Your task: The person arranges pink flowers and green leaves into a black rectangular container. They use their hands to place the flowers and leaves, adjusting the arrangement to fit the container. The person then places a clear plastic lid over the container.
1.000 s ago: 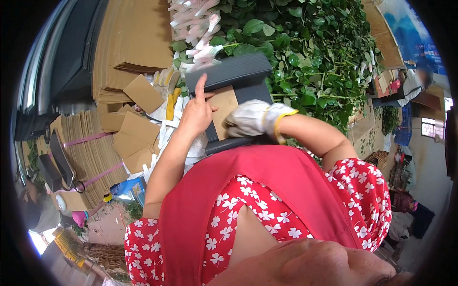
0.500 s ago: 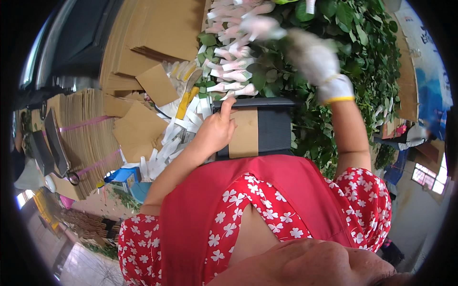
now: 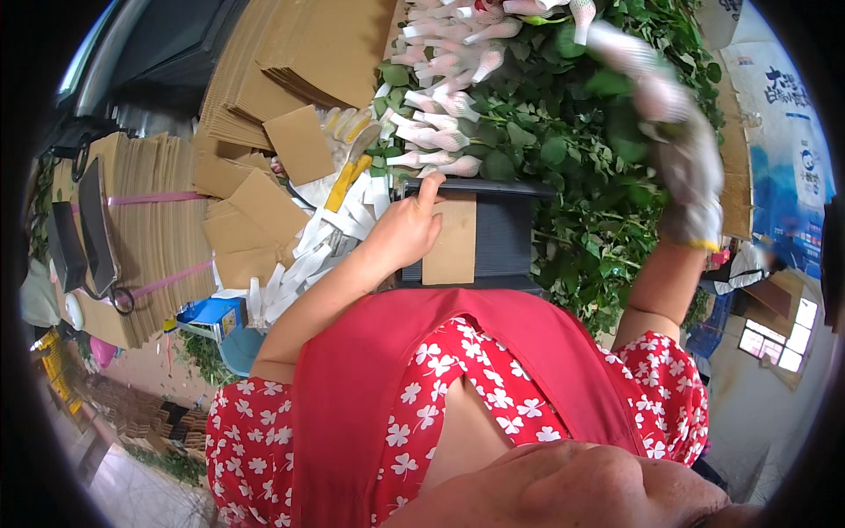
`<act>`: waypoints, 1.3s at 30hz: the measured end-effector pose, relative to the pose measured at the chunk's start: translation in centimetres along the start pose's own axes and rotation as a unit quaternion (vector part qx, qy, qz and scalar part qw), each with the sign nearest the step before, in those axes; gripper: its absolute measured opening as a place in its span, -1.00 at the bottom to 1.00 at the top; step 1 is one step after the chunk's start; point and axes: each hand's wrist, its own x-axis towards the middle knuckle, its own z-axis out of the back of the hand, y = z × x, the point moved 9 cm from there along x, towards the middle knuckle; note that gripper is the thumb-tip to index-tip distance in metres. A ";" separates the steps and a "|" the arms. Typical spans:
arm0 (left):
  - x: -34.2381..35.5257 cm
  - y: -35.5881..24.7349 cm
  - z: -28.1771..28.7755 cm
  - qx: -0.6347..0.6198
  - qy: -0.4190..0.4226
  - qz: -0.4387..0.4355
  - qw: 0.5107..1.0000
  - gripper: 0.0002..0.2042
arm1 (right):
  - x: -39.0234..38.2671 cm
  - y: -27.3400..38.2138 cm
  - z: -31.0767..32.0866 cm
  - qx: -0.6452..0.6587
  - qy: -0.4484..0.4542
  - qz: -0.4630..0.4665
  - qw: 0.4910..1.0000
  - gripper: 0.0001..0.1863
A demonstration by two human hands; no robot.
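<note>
My left hand [image 3: 407,231] is bare and rests at the left end of a black ribbed stand [image 3: 506,233] with a brown cardboard strip [image 3: 451,238] down its front. One finger points up at the stand's top ledge while the others curl in; whatever they grip is hidden. My right hand [image 3: 694,176], in a whitish knit glove with a yellow cuff edge, is blurred by motion over the foliage. It is closed on net-sleeved roses [image 3: 635,62], pink and white, also smeared. More net-sleeved roses [image 3: 440,136] lie in rows beyond the stand, their leafy stems [image 3: 572,176] stretching right.
Loose white sleeves [image 3: 321,242] lie left of my left hand, beside yellow-and-grey gloves [image 3: 352,180]. Flat cardboard [image 3: 317,53] is stacked at the far left, with a strapped cardboard bundle [image 3: 150,229] nearer. A blue box [image 3: 211,317] is at the lower left.
My right hand has swept right with the net-sleeved roses, away from the rows and over the foliage. My left hand has stayed at the stand.
</note>
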 end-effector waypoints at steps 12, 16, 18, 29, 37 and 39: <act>0.1 -0.2 0.0 0.005 -0.004 -0.006 1.000 -0.42 | 3.5 -20.6 -9.6 -0.691 0.288 0.029 0.663 -0.45; 0.1 -0.2 0.3 0.008 -0.007 0.003 1.000 -0.43 | 4.4 -11.9 -5.9 -0.628 0.152 0.050 0.761 -0.63; -0.4 0.5 -0.2 -0.001 -0.012 0.008 1.000 -0.44 | 2.6 -3.9 -4.0 -0.302 0.062 0.008 0.951 -0.68; -0.1 -0.4 0.0 0.007 0.002 -0.004 1.000 -0.42 | 1.6 -19.7 -9.9 -0.683 0.332 0.087 0.645 -0.65; -0.5 -0.3 0.5 0.019 -0.014 0.004 1.000 -0.41 | -4.3 2.8 -1.5 -0.091 0.119 0.187 0.971 -0.18; -0.1 -0.6 0.3 0.014 -0.002 -0.001 1.000 -0.40 | -3.4 3.5 7.4 0.060 0.083 0.139 0.985 -0.13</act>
